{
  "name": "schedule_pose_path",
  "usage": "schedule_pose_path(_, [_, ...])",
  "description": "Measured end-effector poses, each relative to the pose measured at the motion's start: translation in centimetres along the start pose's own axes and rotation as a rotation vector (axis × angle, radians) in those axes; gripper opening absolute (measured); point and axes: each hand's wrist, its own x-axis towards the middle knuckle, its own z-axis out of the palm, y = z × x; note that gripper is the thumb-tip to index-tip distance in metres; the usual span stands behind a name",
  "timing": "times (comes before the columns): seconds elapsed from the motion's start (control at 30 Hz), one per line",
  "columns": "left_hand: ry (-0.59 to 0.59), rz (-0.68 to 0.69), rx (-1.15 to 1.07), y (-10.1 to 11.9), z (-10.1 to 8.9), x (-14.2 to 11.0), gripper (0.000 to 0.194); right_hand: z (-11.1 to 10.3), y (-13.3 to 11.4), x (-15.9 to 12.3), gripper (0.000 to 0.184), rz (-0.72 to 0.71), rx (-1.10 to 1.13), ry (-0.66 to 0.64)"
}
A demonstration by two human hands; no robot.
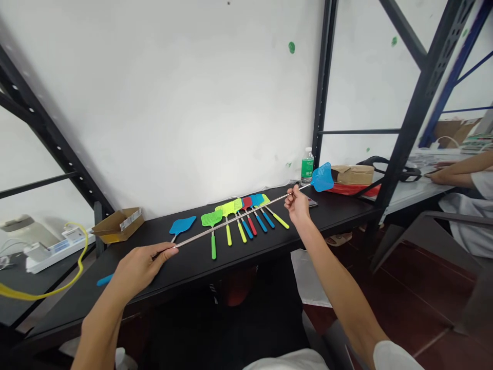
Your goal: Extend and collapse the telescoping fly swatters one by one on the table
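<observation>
A blue fly swatter with a long extended metal rod (231, 221) stretches across the black table (185, 267). My left hand (140, 267) is closed around its blue handle end at the lower left. My right hand (297, 204) pinches the rod close to the blue swatter head (322, 178), which hangs above the table's right end. Under the rod, several swatters lie in a row on the table: a blue head (182, 224), green and yellow-green ones (223, 213), a red one (247, 203) and more blue ones.
An open cardboard box (117, 225) stands at the table's back left. A water bottle (307, 165) is at the back right, next to a brown package (352, 174) on something red. Dark shelf posts (408, 123) frame the table. Another person's arm (458, 174) rests on the neighbouring desk.
</observation>
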Motion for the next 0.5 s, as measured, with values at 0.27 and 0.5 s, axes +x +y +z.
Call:
schedule_pose_path(0.27, [0.02,-0.069,0.013,-4.4,0.2,-0.2,0.046,0.8,0.9,-0.8,0.041,0.023,0.001,-0.018])
schedule_pose_path(0.5, [0.379,0.072,0.108,-2.0,-0.4,0.0,0.042,1.5,2.0,-1.4,0.037,0.059,0.046,0.007])
